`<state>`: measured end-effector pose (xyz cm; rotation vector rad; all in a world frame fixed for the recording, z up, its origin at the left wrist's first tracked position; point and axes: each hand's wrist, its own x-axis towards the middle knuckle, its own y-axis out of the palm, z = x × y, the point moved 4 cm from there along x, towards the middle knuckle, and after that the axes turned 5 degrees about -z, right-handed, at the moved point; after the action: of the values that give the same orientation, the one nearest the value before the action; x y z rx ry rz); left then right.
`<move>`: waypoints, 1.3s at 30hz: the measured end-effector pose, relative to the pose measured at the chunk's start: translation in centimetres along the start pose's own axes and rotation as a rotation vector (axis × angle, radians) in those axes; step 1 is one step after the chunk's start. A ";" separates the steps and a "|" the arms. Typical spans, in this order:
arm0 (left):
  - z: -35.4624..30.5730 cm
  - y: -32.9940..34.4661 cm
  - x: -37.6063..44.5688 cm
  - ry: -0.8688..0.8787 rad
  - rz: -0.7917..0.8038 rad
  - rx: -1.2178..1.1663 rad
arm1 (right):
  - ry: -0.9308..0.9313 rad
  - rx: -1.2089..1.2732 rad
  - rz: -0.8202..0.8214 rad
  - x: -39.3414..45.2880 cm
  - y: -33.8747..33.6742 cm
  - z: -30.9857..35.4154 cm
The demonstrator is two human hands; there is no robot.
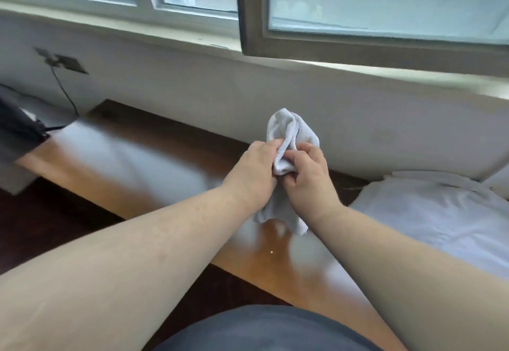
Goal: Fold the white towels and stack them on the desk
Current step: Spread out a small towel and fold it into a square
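Desk [132, 158]; towel [289, 136] between hands.

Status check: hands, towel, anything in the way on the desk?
Left hand and right hand both grip one bunched white towel, held above the desk. Unfolded. White pile at right.

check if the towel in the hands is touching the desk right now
Cannot tell. In the head view both hands bunch the white towel above the desk; its hanging corner overlaps the wood in the picture, so no plain gap or contact shows.
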<state>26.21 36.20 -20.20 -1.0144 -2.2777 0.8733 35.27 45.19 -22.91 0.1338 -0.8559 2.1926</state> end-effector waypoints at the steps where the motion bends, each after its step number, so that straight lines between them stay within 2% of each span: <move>1: 1.8 -2.0 -0.6 0.002 -0.007 0.023 | -0.003 0.017 0.006 0.0 2.2 1.6; 5: 8.5 -8.5 -2.1 -0.020 -0.044 0.082 | -0.034 0.066 0.040 0.4 10.0 7.2; 10: 15.7 -13.2 -2.3 -0.089 -0.135 0.155 | -0.047 0.074 0.095 2.2 17.4 10.7; 15: 21.5 -15.9 -0.4 -0.167 -0.099 0.194 | -0.019 0.135 0.186 4.8 24.1 11.6; 20: 25.9 -18.9 1.9 -0.261 -0.092 0.237 | -0.004 0.099 0.352 8.8 29.9 11.6; 27: 32.5 -23.1 5.1 -0.317 -0.099 0.276 | -0.024 0.039 0.408 13.7 36.5 13.6; 34: 39.8 -23.9 9.2 -0.261 0.118 0.277 | 0.055 -0.077 0.385 16.0 42.2 13.3; 39: 45.2 -24.0 12.1 -0.142 0.373 0.295 | 0.270 -0.160 0.335 16.0 46.5 12.2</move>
<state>-21.57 17.33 -31.24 -1.2914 -2.0152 1.4279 -10.16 25.14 -32.92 -0.4026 -0.9460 2.3636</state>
